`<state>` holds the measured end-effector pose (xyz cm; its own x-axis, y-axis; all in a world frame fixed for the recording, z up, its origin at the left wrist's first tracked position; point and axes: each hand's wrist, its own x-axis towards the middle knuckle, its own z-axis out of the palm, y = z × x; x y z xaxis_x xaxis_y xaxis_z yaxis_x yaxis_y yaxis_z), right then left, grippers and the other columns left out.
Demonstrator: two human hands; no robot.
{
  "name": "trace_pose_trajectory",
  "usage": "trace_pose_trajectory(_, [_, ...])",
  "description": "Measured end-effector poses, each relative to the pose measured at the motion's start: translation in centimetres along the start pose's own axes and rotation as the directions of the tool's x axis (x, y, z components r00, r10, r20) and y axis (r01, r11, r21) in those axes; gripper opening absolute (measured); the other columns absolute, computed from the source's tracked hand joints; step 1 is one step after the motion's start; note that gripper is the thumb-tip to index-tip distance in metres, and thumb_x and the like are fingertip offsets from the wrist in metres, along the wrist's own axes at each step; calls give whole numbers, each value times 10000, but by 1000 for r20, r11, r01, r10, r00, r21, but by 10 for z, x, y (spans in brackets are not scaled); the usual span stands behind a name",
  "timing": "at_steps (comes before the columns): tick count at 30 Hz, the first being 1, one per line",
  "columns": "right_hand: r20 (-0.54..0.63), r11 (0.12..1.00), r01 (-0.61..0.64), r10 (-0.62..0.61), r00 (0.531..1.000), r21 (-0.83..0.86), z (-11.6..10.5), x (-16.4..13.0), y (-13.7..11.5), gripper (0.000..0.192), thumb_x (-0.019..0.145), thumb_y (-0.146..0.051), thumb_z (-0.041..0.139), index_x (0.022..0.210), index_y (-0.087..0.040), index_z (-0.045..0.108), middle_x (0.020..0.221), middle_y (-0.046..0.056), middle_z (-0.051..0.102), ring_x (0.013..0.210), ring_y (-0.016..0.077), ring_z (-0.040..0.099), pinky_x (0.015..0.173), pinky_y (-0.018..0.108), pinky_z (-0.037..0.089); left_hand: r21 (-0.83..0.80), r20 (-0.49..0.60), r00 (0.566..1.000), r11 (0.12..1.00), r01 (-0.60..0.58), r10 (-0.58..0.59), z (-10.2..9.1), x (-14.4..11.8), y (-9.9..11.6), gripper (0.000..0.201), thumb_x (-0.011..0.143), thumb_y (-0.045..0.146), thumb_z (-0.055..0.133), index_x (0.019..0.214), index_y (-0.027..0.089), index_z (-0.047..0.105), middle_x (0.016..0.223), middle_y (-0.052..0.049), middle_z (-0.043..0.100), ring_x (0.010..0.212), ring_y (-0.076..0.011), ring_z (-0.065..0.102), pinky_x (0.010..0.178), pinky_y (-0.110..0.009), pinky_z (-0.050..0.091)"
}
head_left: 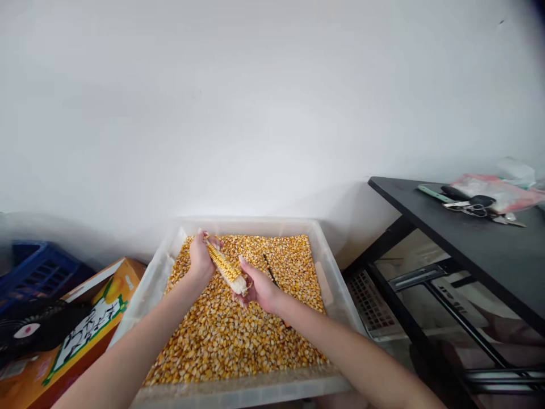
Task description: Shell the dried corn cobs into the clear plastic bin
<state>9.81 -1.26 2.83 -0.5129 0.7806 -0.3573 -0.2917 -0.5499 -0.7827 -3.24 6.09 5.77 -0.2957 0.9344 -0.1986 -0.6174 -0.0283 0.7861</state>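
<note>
An ear of corn (223,263) is held between my two hands, tilted with its pale bare end toward me and to the right. Yellow kernels still cover much of its upper length. My left hand (203,254) is closed round the far end. Around the near, stripped end curl the fingers of my right hand (258,287). Below both hands lie loose corn kernels (238,346), filling a translucent plastic bin (336,284). A thin dark object (269,268), partly buried, shows among the kernels beside my right hand; its kind I cannot make out.
On the right stands a black table (460,238) with keys (472,205) and a pink-and-clear plastic bag (498,190) on top. At left are an orange cardboard box (97,318), a black fan-like object (38,329) and a blue crate (42,267). A white wall (272,113) rises behind the bin.
</note>
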Motion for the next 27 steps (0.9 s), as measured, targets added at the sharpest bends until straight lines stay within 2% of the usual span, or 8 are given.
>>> trace_pose_trajectory(3, [73,995,56,-49,996,-88,0,-1,3,497,755,-658,502,748,-161,526,536,-21,564,348,84,463,325,201,368,-24,39,999,1000,-5,6,2,-1,6,168,796,260,438,635,212,423,364,73,356,355,-108,395,489,-220,427])
trace_pose_trajectory(6, [55,988,87,-81,995,-125,4,-2,8,505,714,-673,534,709,-169,502,497,-43,526,340,72,432,321,190,345,-1,59,998,1000,-30,30,4,-4,7,225,800,307,450,600,216,400,356,73,341,343,-109,374,477,-231,431])
trace_pose_trajectory(11, [15,980,115,-114,993,-164,8,-2,9,553,730,-714,453,646,-168,483,445,-41,496,327,70,402,314,192,306,4,73,997,999,-41,41,5,-8,6,291,795,332,479,556,215,362,357,66,338,358,-110,380,484,-238,442])
trace_pose_trajectory(16, [-63,989,98,-106,992,-108,8,1,16,499,811,-633,395,658,-171,508,414,-44,472,312,86,377,313,210,271,5,100,995,1000,-19,18,6,-10,7,305,796,347,484,553,216,355,355,66,328,348,-105,369,468,-231,427])
trace_pose_trajectory(19, [-127,995,82,-88,988,-52,6,7,22,441,824,-557,420,667,-165,545,446,-39,479,369,98,415,370,220,330,6,117,993,1000,-18,18,6,-11,7,312,791,362,490,552,217,351,350,68,320,342,-101,365,463,-226,419])
trace_pose_trajectory(23, [-152,972,208,-223,963,-110,0,13,21,382,772,-537,525,721,-165,595,645,3,588,616,123,547,564,233,433,14,113,994,1000,-5,4,6,-11,5,326,782,390,500,550,221,345,345,71,316,340,-103,370,474,-229,425])
trace_pose_trajectory(25, [-127,960,247,-264,956,-134,-2,12,17,431,771,-595,497,747,-176,594,690,11,596,658,135,562,595,247,445,4,111,994,1000,-8,7,6,-11,4,324,784,384,495,547,221,346,344,69,322,343,-103,371,477,-226,427])
trace_pose_trajectory(27, [-69,963,235,-246,967,-135,-2,10,15,460,749,-645,496,787,-193,577,666,-2,580,589,136,551,545,261,446,3,113,993,1000,-22,21,6,-14,1,319,789,368,490,544,220,350,348,65,334,353,-105,376,481,-225,429])
